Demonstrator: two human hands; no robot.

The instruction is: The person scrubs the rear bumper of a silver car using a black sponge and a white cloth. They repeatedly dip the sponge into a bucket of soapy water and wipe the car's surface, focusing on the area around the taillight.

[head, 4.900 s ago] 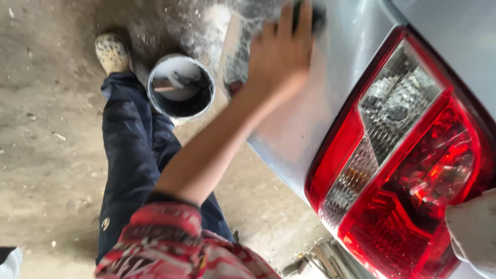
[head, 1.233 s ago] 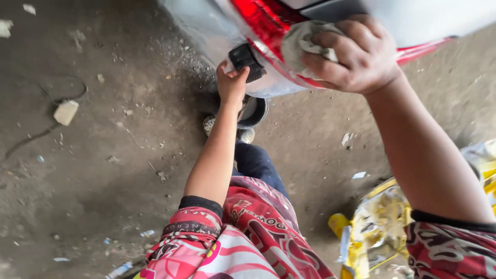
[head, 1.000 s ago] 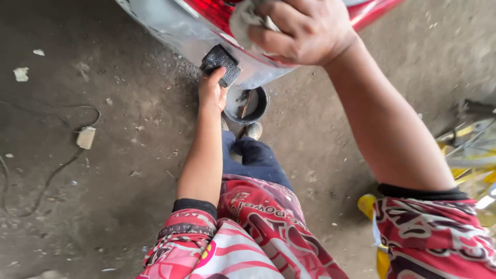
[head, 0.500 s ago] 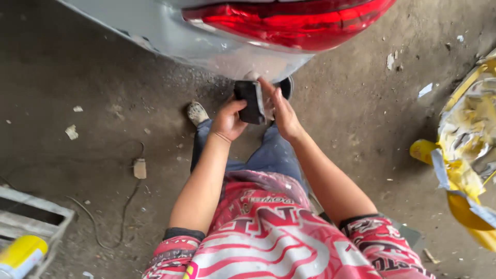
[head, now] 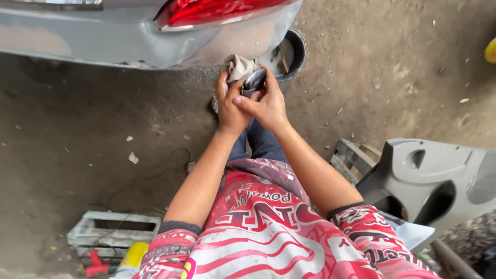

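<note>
Dark block (head: 254, 80) and grey rag (head: 238, 66), clasped between left hand (head: 230, 106) and right hand (head: 266, 103): block probably light, stiff; rag soft; hold block by edges.

**Colours under the lamp**

I see a dull beige-grey cloth (head: 238, 66) and a glossy black block (head: 254, 80) at my hands; the tail lamp (head: 217, 10) glows red against the silver-grey car body (head: 103, 44); my shirt (head: 258, 237) is red with white swirling stripes; the trousers (head: 263, 144) are dark blue; the bucket (head: 294, 49) is black; the trim panel (head: 439, 170) is plain grey; the floor (head: 403, 77) is mottled brown.
</note>
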